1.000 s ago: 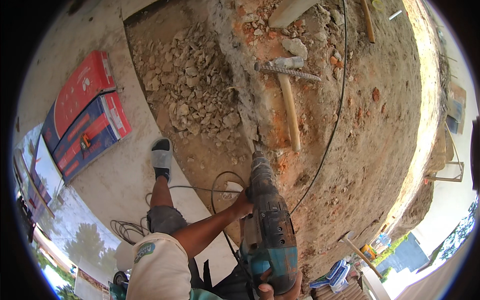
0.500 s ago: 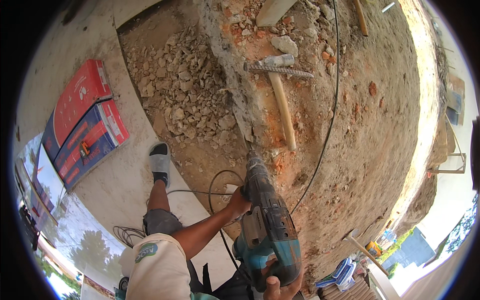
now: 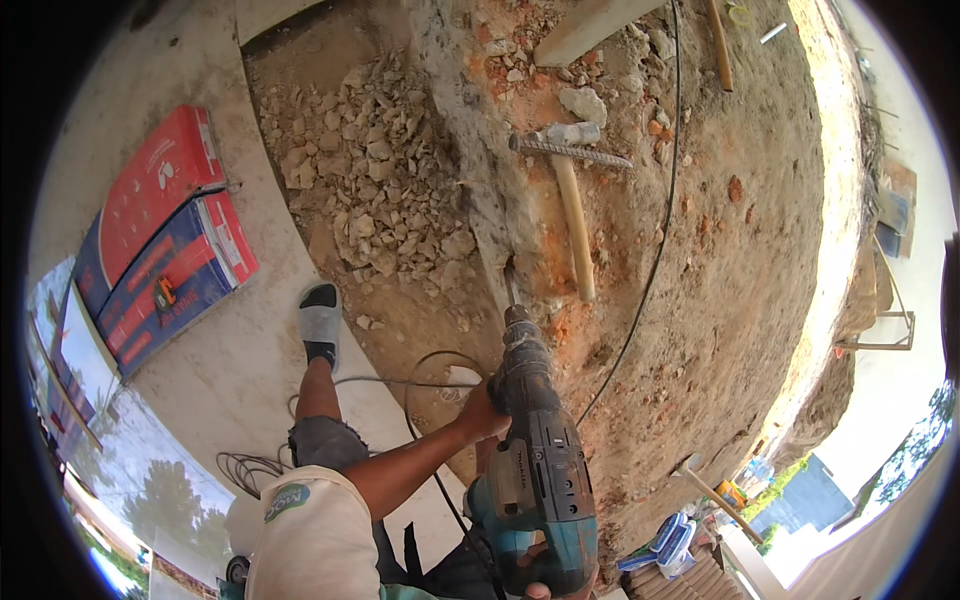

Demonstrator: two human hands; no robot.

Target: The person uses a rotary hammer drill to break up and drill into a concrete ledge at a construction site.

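Observation:
A teal and black demolition hammer drill (image 3: 545,455) is held in both my hands, pointing away from me. Its metal chisel bit (image 3: 511,284) meets the broken edge of the concrete and brick ledge (image 3: 492,225). My left hand (image 3: 484,412) is closed around the side grip near the drill's nose. At the bottom of the view my right hand (image 3: 540,591) is wrapped on the rear handle, mostly hidden by the drill body. Just beyond the bit, a hammer with a wooden handle (image 3: 573,225) lies on the rubble, with a ribbed steel bar (image 3: 575,152) across its head.
Broken concrete chunks (image 3: 385,180) fill the trench left of the ledge. A black cable (image 3: 655,265) runs over the dirt on the right. Red and blue boxes (image 3: 170,270) lie on the pale floor at left, near my sandalled foot (image 3: 320,320). A pale post (image 3: 590,30) stands far ahead.
More of the chisel bit shows in front of the drill's nose now. The drill's rear and my right hand sit slightly lower in view. Both hands keep their grip.

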